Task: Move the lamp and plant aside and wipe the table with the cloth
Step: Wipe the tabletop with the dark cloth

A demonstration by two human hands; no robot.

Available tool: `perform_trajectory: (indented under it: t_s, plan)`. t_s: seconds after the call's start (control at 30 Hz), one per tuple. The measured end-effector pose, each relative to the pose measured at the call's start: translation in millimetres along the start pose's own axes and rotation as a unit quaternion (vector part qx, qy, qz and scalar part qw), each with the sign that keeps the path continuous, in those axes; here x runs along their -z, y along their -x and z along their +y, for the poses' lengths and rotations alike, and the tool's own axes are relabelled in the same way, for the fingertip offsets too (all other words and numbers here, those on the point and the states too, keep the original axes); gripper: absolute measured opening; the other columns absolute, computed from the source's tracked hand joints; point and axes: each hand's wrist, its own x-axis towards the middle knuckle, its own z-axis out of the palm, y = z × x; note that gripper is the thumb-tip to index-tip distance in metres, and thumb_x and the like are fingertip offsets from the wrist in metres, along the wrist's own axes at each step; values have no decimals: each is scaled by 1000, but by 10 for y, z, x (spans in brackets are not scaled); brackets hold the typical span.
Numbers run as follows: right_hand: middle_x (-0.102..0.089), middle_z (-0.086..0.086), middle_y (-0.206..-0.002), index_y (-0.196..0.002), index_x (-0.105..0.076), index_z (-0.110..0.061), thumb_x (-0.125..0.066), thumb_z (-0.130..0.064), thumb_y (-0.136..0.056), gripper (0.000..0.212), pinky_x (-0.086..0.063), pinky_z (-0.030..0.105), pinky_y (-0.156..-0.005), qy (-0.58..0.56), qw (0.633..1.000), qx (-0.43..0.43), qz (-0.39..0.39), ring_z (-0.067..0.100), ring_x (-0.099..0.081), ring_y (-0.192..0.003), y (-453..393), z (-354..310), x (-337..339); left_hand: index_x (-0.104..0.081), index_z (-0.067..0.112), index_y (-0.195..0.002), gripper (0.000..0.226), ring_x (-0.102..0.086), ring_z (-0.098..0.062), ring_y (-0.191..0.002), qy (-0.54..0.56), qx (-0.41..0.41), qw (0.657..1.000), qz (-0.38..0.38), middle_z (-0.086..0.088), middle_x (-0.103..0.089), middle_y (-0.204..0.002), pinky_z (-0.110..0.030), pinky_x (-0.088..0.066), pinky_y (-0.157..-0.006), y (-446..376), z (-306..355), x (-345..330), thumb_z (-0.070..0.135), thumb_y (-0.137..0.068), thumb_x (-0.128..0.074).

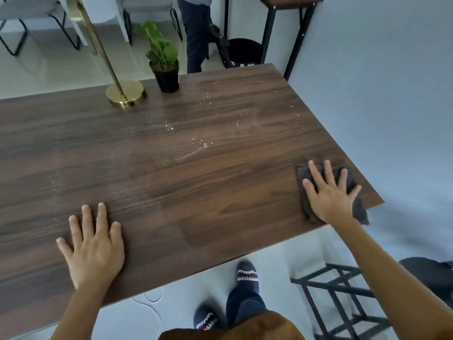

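While the right hand [331, 192] presses flat on it, the cloth [326, 190] shows as a dark grey, folded, roughly rectangular pad, slightly rumpled at its near end. It lies at the right near corner of the table [171, 168], and one dark flap hangs just past the table's near edge. The cloth sits directly under the right hand: palm over its middle, fingers fully spread and extended across its far half, thumb pointing toward the table centre. Nothing is curled around the fabric; the hand bears down on it open-palmed and does not pinch it.

Left hand [94, 244]: flat on bare wood near the table's near edge, well apart from the cloth, fingers spread, holding nothing.

Table: dark walnut-grain top. Small bright droplets and a faint wet streak [196, 143] lie toward the table's middle, between the cloth and the far edge.

Lamp [125, 93]: round brass base standing at the table's far edge, thin brass stem rising tilted toward the upper left in this wide-angle view; shade not visible.

Plant [163, 60]: green broad leaves in a black pot, upright at the table's far edge, just beside the lamp base on the cloth's side, not touching it.
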Motion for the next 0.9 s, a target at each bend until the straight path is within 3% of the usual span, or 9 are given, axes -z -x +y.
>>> perform_trajectory:
  t_s: [0.1, 0.17, 0.33, 0.43, 0.5, 0.6, 0.7, 0.8, 0.9]
  plan:
    - [5, 0, -166, -153, -2, -46, -12, -58, -96, 59, 6, 77, -106, -45, 988, -149, -11, 46, 10, -147, -655, -291, 202, -13, 29, -151, 56, 0, -26, -148, 1, 6, 1000, -1, -1, -7, -162, -58, -1, -115, 5, 21, 15, 42, -98, -24]
    - [11, 5, -165, -155, 2, -40, -10, -53, -98, 60, 6, 77, -106, -42, 988, -149, -22, 47, 13, -147, -842, -924, 179, -14, 29, -151, 56, -1, -26, -148, 1, 11, 1000, 5, -1, -8, -162, -57, -1, -115, 19, 40, 30, 42, -98, -25]
    - [4, 6, -166, -156, -4, -37, -17, -51, -100, 59, 5, 72, -110, -3, 972, 227, -54, 42, 7, -149, 279, -2581, -385, -16, 28, -151, 55, -2, -26, -148, 5, 4, 1000, -9, -1, -9, -162, -55, -4, -116, 22, 40, 95, 40, -99, -28]
    - [-12, 4, -165, -154, -18, -40, -23, -53, -99, 57, -9, 68, -114, 21, 900, 432, -52, 38, -9, -150, 1075, -2397, -539, -23, 24, -150, 54, -7, -24, -149, 24, -42, 999, -16, -2, -13, -161, -51, -9, -117, -16, -132, 173, 35, -99, -34]
    - [-16, -2, -165, -153, -18, -45, -20, -57, -100, 54, -18, 65, -114, 23, 880, 472, -38, 33, -14, -150, 1110, -1768, -550, -27, 21, -149, 53, -10, -23, -148, 29, -62, 998, -4, -2, -16, -160, -50, -12, -118, -25, -329, 208, 36, -99, -35]
    - [-12, -5, -165, -151, -10, -52, -15, -66, -96, 57, -16, 66, -113, 42, 937, 346, -13, 33, -13, -150, 621, -881, -352, -27, 21, -149, 55, -10, -23, -148, 18, -52, 998, 19, -1, -17, -160, -49, -10, -117, 0, -517, 191, 42, -99, -28]
    - [-4, -1, -166, -150, -3, -54, -12, -69, -94, 59, -5, 70, -113, 24, 989, 145, -27, 38, -2, -150, -205, -801, -135, -22, 24, -151, 55, -6, -21, -149, 13, -44, 999, 21, 1, -13, -161, -49, -8, -118, -23, -524, 159, 42, -99, -30]
    - [7, 7, -166, -154, -2, -44, -11, -60, -98, 59, 4, 73, -110, -16, 1000, -1, -21, 44, 9, -148, -903, -1618, -1, -18, 25, -151, 56, -4, -21, -149, 7, -40, 999, 23, 2, -12, -161, -49, -7, -118, -28, -503, 151, 41, -99, -31]
    - [9, 10, -165, -156, -1, -38, -12, -50, -101, 57, 6, 71, -111, -11, 997, 59, -46, 43, 10, -148, -900, -2816, -135, -16, 27, -152, 56, -3, -20, -149, 1, -37, 999, 21, 3, -10, -161, -49, -6, -118, -25, -500, 155, 40, -99, -29]
